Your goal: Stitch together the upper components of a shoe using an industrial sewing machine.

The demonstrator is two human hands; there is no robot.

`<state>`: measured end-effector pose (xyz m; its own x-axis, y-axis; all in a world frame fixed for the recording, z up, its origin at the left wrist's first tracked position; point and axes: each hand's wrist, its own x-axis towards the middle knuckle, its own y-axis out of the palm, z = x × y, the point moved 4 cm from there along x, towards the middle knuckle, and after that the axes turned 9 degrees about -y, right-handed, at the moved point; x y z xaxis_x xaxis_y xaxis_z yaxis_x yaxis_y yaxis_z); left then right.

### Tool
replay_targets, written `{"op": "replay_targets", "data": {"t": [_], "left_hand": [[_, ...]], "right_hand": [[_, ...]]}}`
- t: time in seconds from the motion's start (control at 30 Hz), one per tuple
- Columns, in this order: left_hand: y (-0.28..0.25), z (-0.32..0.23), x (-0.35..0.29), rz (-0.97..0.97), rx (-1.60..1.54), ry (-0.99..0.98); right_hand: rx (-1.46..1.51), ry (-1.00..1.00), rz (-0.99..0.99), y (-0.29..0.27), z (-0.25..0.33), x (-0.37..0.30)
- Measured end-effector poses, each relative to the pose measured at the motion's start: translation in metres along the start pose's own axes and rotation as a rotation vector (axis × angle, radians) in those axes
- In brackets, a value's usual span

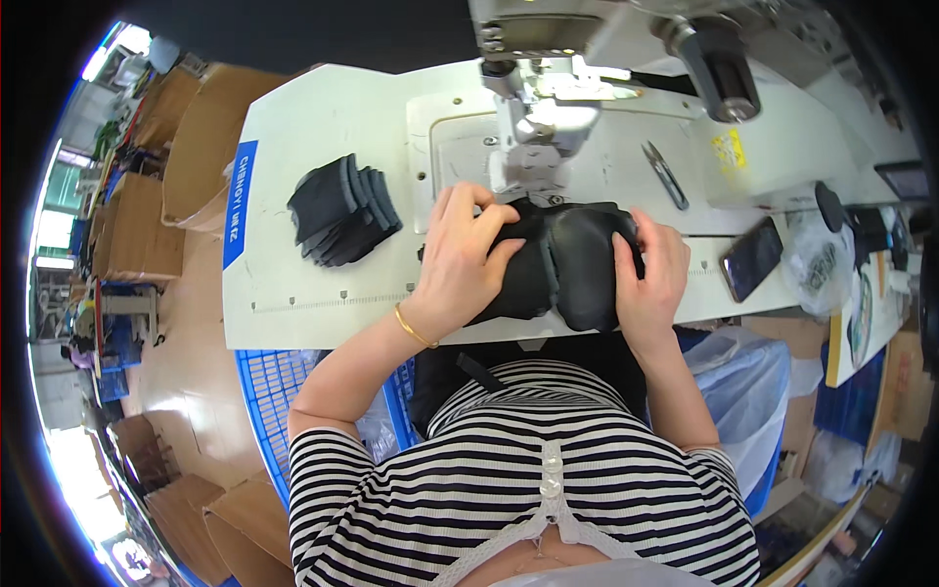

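A black padded piece (584,262) with a smooth, leather-like face lies at the front of the sewing machine (536,147), its back edge close to the needle area. Next to it on the left is a flatter black section (523,279); whether the two are joined is hard to tell. My left hand (465,259), with a gold bangle at the wrist, pinches the left section, fingers bent near the machine foot. On the right edge of the padded piece, my right hand (653,269) is closed with the thumb on top and the fingers behind.
Left on the white machine table (293,117) sits a stack of black fabric pieces (342,215). Thread snips (665,176) and a phone (751,258) lie to the right. Below the table are a blue basket (269,391) and a plastic-lined bin (738,382). Cardboard boxes (142,230) stand at left.
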<state>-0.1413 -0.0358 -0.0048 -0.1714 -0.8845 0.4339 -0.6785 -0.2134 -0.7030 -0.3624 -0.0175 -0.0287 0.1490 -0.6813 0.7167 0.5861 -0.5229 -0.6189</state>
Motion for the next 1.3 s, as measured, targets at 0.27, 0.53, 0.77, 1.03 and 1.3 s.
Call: {"op": "replay_targets", "data": {"t": [0.27,0.53,0.77,1.03,1.3], "left_hand": [[-0.005,0.000,-0.001,0.013,-0.213,0.018],[-0.070,-0.070,0.021,0.137,-0.425,0.170],[-0.063,-0.058,0.016,0.077,-0.501,-0.037],[-0.053,-0.049,0.014,0.018,-0.654,-0.174],[-0.052,-0.048,0.019,0.165,-0.682,-0.310]], "right_hand": [[0.061,-0.055,-0.076,-0.009,-0.001,0.007],[0.729,-0.136,-0.113,-0.046,0.052,0.057],[1.194,0.313,0.079,-0.016,0.066,0.048],[1.049,0.270,0.052,-0.016,0.065,0.046],[0.850,0.122,0.003,-0.022,0.067,0.052]]}}
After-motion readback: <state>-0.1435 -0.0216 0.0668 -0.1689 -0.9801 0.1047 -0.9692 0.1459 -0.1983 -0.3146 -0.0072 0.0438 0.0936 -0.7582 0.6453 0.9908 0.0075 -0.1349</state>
